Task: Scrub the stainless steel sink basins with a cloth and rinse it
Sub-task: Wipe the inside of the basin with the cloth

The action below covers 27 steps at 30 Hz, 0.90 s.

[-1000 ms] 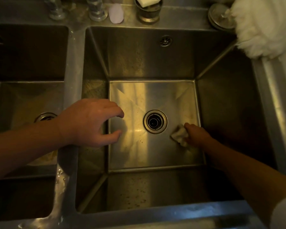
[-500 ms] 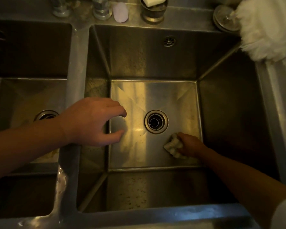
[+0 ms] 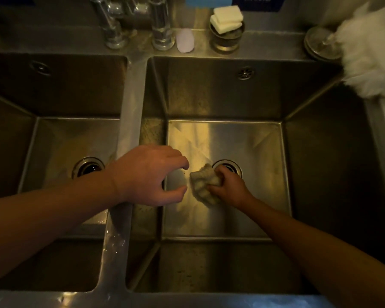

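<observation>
A double stainless steel sink fills the head view. Down on the floor of the right basin [image 3: 242, 138], my right hand [image 3: 228, 185] grips a crumpled pale cloth [image 3: 203, 184] and presses it against the steel just left of the round drain [image 3: 230, 166], which the hand partly covers. My left hand [image 3: 148, 174] hangs over the divider [image 3: 129, 112] between the basins, fingers loosely curled and holding nothing. The left basin [image 3: 60, 138] shows its own drain [image 3: 88, 167].
Two tap posts [image 3: 136, 21] stand on the back ledge with a pale soap bar [image 3: 185, 42], a metal cup holding white sponges [image 3: 227, 25] and a round metal lid [image 3: 320, 44]. A white fluffy cloth [image 3: 371, 54] hangs over the right basin's far corner.
My right hand has swept the cloth leftward across the basin floor, from right of the drain to its left side. The camera has tilted up, showing more of the ledge.
</observation>
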{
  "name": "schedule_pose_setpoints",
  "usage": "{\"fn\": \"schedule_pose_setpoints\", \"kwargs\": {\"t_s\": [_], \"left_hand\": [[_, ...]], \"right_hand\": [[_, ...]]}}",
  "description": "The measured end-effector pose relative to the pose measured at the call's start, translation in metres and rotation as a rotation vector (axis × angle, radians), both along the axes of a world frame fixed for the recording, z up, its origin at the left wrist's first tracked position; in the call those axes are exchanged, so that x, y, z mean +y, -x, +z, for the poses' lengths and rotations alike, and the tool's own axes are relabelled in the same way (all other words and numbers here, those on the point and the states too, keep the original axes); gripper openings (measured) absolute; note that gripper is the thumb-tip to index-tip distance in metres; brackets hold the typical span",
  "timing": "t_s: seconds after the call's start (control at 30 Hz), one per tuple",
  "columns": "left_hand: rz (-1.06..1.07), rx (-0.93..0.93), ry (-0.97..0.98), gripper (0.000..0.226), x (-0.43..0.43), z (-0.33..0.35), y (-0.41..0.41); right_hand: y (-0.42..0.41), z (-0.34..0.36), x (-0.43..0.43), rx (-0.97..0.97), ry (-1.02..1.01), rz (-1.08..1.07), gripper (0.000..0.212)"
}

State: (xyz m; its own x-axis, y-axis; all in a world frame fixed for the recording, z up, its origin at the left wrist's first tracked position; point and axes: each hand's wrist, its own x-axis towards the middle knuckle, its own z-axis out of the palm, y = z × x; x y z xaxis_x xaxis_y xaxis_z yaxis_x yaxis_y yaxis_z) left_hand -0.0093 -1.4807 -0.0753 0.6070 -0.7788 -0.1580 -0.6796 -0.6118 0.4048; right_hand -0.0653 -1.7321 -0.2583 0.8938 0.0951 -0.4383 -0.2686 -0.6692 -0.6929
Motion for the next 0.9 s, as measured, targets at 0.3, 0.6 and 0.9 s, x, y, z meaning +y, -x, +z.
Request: {"fn": "schedule_pose_setpoints", "kwargs": {"t_s": [0.3,0.6,0.9], "left_hand": [[0.034,-0.014,-0.033,0.055,-0.002,-0.001,0.001],[0.036,-0.005,-0.055,0.055,-0.002,-0.005,-0.001],[0.046,0.026,-0.050,0.064,-0.002,0.002,0.001]], "right_hand": [[0.003,0.017,-0.008,-0.080,0.020,-0.031,0.035],[0.002,0.043,-0.014,-0.130,-0.027,-0.147,0.033],[0.027,0.091,-0.013,-0.117,-0.048,-0.264,0.031]]}}
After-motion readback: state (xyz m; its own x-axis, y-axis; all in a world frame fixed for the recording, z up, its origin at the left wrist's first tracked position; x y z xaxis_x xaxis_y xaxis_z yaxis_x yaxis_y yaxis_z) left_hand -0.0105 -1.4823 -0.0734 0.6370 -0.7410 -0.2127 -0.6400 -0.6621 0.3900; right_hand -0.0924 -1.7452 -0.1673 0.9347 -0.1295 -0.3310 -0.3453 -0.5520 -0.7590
